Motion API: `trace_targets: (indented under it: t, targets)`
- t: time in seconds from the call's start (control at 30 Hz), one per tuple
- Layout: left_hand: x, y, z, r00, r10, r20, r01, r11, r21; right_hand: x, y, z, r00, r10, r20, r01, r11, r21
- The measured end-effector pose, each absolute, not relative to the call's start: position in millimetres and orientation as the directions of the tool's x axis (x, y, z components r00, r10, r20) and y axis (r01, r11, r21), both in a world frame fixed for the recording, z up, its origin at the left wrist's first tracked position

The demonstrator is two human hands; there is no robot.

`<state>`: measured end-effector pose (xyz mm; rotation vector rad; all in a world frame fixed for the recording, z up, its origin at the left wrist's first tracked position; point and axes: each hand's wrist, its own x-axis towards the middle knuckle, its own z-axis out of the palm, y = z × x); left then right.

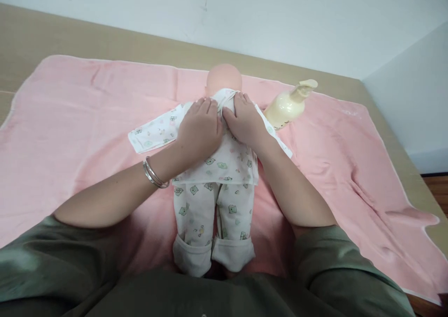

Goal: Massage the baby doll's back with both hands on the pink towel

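Note:
A baby doll lies stretched out on a pink blanket, its bald head at the far end. It wears a white printed top with long sleeves spread to both sides, and matching trousers with turned-up cuffs. My left hand rests flat on the left side of the top, below the neck. On the other side, my right hand lies palm down near the collar, thumb apart from the fingers. Between the two hands, the cloth is slightly creased. Both palms are hidden.
The pink blanket covers much of the tan table, with folds on the right. A cream pump bottle stands or leans beside the doll's right-hand sleeve, close to my right hand. White walls border the far side.

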<state>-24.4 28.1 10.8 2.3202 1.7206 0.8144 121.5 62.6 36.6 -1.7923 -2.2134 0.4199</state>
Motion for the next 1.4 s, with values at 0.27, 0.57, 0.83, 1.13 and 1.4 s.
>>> trace_targets:
  t: [0.27, 0.57, 0.83, 1.13, 1.4]
  targets:
    - [-42, 64, 13, 0.232, 0.946, 0.228, 0.795, -0.32, 0.515, 105, 23, 39, -0.253, 0.953, 0.169, 0.924, 0.29, -0.25]
    - [-39, 66, -8, 0.129, 0.942, 0.311, 0.783, -0.289, 0.551, 118, 60, 34, -0.201, 0.979, 0.044, 0.898, 0.202, -0.39]
    - [-39, 62, -4, 0.11, 0.953, 0.284, 0.772, -0.261, 0.579, 127, 46, 54, -0.277, 0.956, 0.097, 0.861, 0.292, -0.415]
    - [-39, 60, -3, 0.076, 0.953, 0.294, 0.782, -0.24, 0.576, 118, 44, 31, -0.21, 0.961, 0.181, 0.852, 0.271, -0.447]
    - [-38, 60, 3, 0.108, 0.955, 0.277, 0.793, -0.251, 0.556, 112, 36, 32, -0.256, 0.941, 0.222, 0.867, 0.326, -0.377]
